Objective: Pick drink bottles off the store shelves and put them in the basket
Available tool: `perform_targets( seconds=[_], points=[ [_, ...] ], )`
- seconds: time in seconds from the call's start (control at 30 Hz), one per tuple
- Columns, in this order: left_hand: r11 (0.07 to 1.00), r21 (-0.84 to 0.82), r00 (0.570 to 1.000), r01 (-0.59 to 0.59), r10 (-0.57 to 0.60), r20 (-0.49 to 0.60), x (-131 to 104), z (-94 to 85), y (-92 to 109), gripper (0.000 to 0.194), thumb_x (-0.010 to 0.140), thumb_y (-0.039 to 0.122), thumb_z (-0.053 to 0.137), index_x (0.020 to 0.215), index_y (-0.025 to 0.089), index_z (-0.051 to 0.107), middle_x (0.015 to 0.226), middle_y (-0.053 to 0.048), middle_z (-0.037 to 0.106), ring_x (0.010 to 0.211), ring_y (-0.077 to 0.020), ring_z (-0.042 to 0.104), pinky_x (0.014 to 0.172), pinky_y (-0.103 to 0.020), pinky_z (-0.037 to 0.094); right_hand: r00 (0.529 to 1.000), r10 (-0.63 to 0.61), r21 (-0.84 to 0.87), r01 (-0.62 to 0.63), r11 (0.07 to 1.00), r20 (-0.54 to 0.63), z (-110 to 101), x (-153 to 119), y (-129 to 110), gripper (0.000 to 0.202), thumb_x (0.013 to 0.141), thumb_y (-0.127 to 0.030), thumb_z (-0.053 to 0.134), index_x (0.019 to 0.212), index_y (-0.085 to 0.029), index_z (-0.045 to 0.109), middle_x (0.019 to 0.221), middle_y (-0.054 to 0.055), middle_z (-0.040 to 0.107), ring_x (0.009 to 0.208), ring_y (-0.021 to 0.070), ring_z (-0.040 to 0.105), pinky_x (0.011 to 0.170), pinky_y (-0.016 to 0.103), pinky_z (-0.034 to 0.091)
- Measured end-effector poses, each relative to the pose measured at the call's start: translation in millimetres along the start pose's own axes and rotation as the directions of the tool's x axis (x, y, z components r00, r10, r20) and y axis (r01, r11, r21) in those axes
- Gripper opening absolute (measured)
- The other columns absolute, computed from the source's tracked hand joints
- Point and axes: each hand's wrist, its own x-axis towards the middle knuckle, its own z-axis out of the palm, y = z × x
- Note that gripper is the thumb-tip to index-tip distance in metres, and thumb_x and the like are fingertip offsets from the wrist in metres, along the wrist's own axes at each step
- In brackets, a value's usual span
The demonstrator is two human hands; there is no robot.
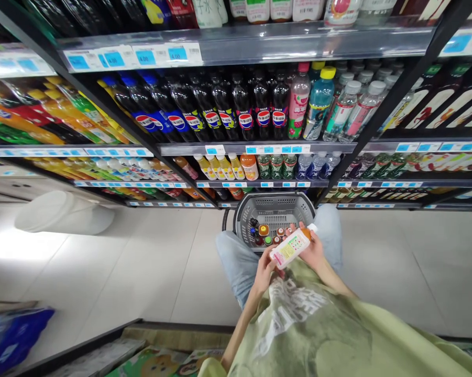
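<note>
A drink bottle [291, 248] with a white and pink label and a white cap lies tilted across both my hands, above my lap. My left hand [266, 268] grips its base end. Near the cap, my right hand [313, 250] has its fingers wrapped around the neck end, where an orange part shows. Just beyond the bottle stands a grey shopping basket [277, 200] between my knees. Inside it are several upright bottles with dark, blue, yellow, green and white caps; my hands and the held bottle partly hide them.
Shelves of drinks rise in front, with cola bottles [245, 107] on the middle shelf and small juice bottles [249, 166] lower down. A white bucket [63, 212] stands on the tiled floor [153, 262] at left. Behind me is a low shelf edge [180, 328] with packaged goods.
</note>
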Motion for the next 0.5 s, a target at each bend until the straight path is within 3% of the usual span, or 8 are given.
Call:
perform_targets(
  seconds=[0.1,0.23,0.33,0.5],
  points=[
    [0.998,-0.055,1.000,0.009,-0.009,-0.006,-4,2.3,-10,0.086,0.083,0.071,0.086,0.147,0.024,0.053,0.111,-0.006,0.075,0.064,-0.0157,0.070,0.058,-0.034,0.064,1.000,-0.004,0.007,0.004,1.000,-0.008,-1,2,2,0.040,0.081,-0.034,0.091,0.117,-0.029,0.076,0.127,0.005,0.083,0.124,0.0321,0.077,0.117,0.063,0.056],
    [0.999,-0.025,0.997,-0.026,0.024,-0.076,-5,13.0,-24,0.105,0.068,0.057,0.103,0.151,0.029,0.046,0.131,-0.009,0.072,0.075,-0.0133,0.068,0.061,-0.030,0.065,1.000,0.008,-0.025,-0.008,1.000,-0.016,-3,4,2,0.043,0.077,-0.033,0.095,0.115,-0.030,0.077,0.126,0.004,0.083,0.122,0.0314,0.078,0.117,0.061,0.058],
    [1.000,0.007,0.992,-0.026,0.026,-0.126,-4,18.6,-25,0.102,0.066,0.057,0.103,0.148,0.029,0.048,0.126,-0.007,0.072,0.074,-0.0125,0.065,0.059,-0.029,0.063,1.000,0.011,-0.034,-0.012,0.999,-0.019,-3,4,1,0.040,0.079,-0.033,0.093,0.115,-0.030,0.076,0.127,0.004,0.083,0.121,0.0314,0.079,0.116,0.061,0.058],
    [0.996,0.084,0.992,-0.012,0.023,-0.127,-1,15.6,-10,0.097,0.067,0.064,0.100,0.142,0.023,0.054,0.111,-0.006,0.075,0.059,-0.0097,0.060,0.053,-0.028,0.058,0.999,0.022,-0.018,-0.023,1.000,-0.041,-2,4,-1,0.037,0.080,-0.032,0.091,0.114,-0.030,0.077,0.127,0.005,0.084,0.121,0.0325,0.079,0.114,0.060,0.060]
  ],
)
